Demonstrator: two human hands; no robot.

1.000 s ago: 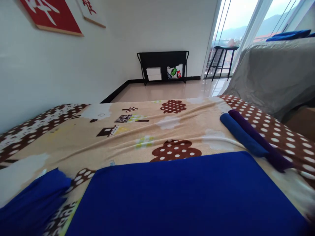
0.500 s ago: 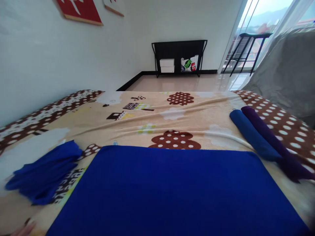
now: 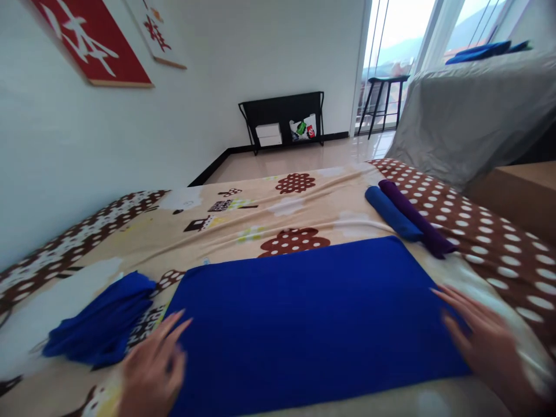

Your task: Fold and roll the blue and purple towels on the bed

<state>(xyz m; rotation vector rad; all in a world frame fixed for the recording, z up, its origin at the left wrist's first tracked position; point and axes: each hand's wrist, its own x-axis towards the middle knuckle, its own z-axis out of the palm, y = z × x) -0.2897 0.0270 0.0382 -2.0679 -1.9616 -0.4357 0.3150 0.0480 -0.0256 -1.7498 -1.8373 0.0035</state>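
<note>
A blue cloth [image 3: 304, 324] lies spread flat on the patterned blanket [image 3: 226, 226]. Over its left edge is my left hand [image 3: 154, 365], somewhat blurred, fingers stretched out and apart with nothing in them. At the opposite edge my right hand [image 3: 482, 336] has its fingers extended and thumb apart, also holding nothing. Whether either hand presses on the fabric I cannot tell. Left of the cloth lies a crumpled blue cloth [image 3: 104, 318]. Beyond the right corner, a rolled blue cloth [image 3: 393, 213] and a rolled purple cloth [image 3: 414, 217] lie side by side.
A white wall [image 3: 104, 145] runs along the left. At the far wall stands a black rack [image 3: 282, 119] holding white boxes. A grey-covered piece of furniture [image 3: 469, 110] stands at right, with a brown box [image 3: 525, 185] before it and a dark stool [image 3: 384, 101] behind.
Both hands have come into view over the cloth's side edges; earlier only fingertips showed at lower left. The camera view has turned right and tilted. The cloth's near edge now shows.
</note>
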